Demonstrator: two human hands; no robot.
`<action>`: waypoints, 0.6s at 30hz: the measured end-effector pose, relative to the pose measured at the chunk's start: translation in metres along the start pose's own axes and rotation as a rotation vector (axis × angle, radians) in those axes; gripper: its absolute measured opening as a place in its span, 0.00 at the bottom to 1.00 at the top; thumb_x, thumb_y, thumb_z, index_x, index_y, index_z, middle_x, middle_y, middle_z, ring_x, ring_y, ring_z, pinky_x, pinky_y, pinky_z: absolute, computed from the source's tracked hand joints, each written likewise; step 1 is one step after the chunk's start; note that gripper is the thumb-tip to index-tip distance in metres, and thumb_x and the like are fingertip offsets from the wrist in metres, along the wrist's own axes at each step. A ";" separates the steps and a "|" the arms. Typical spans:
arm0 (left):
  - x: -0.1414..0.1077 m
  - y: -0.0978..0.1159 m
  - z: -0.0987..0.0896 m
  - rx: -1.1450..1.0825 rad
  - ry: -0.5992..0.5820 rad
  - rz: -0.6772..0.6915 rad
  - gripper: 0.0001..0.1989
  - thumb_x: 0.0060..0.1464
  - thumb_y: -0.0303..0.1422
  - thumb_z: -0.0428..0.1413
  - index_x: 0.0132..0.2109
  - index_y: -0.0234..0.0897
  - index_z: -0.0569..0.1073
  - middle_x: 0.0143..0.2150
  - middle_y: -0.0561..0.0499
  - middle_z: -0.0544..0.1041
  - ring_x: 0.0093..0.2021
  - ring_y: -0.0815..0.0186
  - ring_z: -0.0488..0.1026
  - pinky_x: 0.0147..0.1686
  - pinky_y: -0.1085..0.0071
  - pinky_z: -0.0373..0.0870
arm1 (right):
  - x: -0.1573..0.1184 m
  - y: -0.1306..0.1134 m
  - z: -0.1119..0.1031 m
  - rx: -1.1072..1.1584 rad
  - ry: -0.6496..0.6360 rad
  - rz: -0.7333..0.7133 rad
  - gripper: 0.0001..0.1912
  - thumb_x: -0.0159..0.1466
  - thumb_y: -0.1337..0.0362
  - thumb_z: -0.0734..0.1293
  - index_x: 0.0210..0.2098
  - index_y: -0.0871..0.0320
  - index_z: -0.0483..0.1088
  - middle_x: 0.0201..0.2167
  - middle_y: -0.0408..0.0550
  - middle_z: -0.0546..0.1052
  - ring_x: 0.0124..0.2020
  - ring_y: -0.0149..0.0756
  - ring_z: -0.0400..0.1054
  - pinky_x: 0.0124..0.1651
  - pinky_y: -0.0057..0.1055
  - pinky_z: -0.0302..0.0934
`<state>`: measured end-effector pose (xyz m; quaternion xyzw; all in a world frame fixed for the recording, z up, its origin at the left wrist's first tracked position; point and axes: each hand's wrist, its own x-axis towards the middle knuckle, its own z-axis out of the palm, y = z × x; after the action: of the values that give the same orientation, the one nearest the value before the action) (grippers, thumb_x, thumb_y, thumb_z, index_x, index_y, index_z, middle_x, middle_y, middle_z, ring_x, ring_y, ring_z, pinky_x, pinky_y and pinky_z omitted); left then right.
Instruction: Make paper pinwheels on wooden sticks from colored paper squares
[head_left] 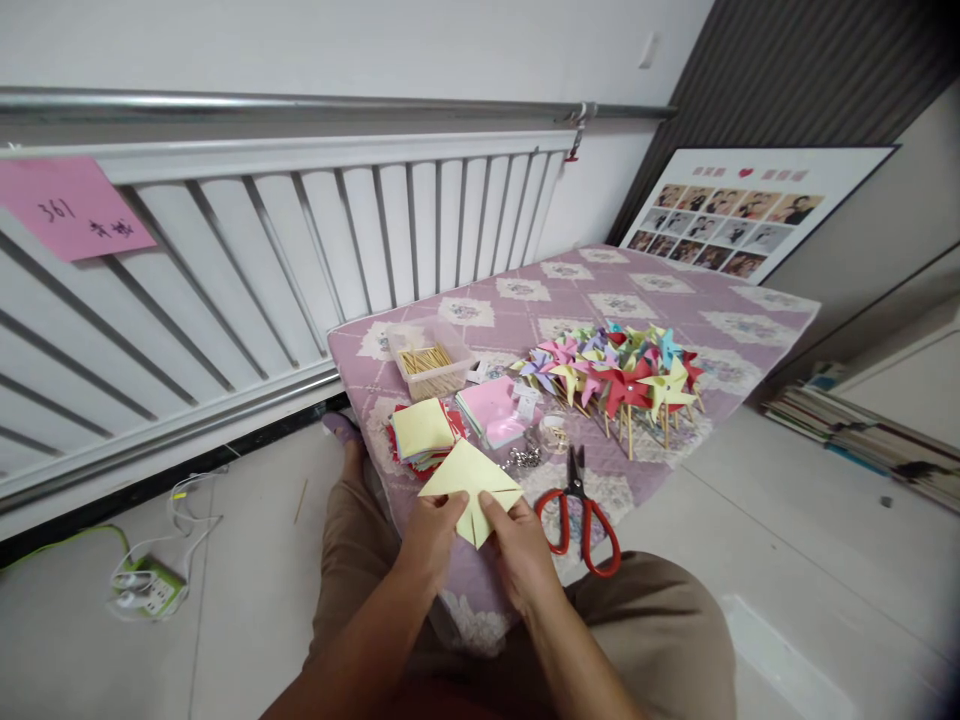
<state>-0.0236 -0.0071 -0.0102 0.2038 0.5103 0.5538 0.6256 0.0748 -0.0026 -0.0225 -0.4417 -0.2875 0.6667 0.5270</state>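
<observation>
A pale yellow square of paper (466,470), slit inward from its corners, is held turned like a diamond above the table's near edge. My left hand (433,530) pinches its left side between thumb and fingers. On the opposite side, my right hand (519,535) grips it the same way. Just right of that hand lie scissors (576,505) with red handles, blades pointing away. Behind the paper sit a stack of coloured paper squares (424,430), a pink paper pile (495,408) and a heap of small metal pieces (525,457).
Finished paper pinwheels (626,375) on sticks crowd the table's right side. A clear plastic box (429,358) holds wooden sticks. The patterned purple tablecloth (517,315) reaches a white radiator (420,230). On the floor at left lies a green power strip (154,588) with cables.
</observation>
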 end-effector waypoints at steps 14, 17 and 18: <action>-0.002 0.023 -0.005 -0.210 -0.030 0.001 0.23 0.33 0.34 0.66 0.41 0.29 0.75 0.31 0.46 0.80 0.30 0.60 0.77 0.31 0.68 0.70 | -0.018 0.000 -0.034 -0.859 -0.288 -0.710 0.19 0.64 0.72 0.59 0.52 0.52 0.64 0.40 0.49 0.72 0.39 0.36 0.69 0.42 0.33 0.66; -0.006 0.024 -0.003 -0.199 -0.064 -0.009 0.22 0.34 0.33 0.66 0.39 0.29 0.75 0.30 0.45 0.80 0.31 0.60 0.77 0.31 0.69 0.70 | -0.017 -0.002 -0.029 -0.900 -0.318 -0.762 0.19 0.62 0.75 0.58 0.50 0.52 0.65 0.38 0.47 0.72 0.37 0.35 0.69 0.40 0.30 0.66; -0.007 0.024 -0.003 -0.190 -0.070 -0.013 0.20 0.34 0.33 0.66 0.38 0.29 0.76 0.30 0.46 0.80 0.31 0.60 0.77 0.31 0.69 0.69 | -0.017 -0.004 -0.028 -0.906 -0.323 -0.761 0.19 0.62 0.76 0.58 0.49 0.52 0.65 0.37 0.47 0.72 0.38 0.35 0.70 0.40 0.30 0.66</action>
<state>-0.0372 -0.0070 0.0108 0.1594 0.4345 0.5880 0.6634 0.1020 -0.0198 -0.0269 -0.3815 -0.7561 0.3016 0.4379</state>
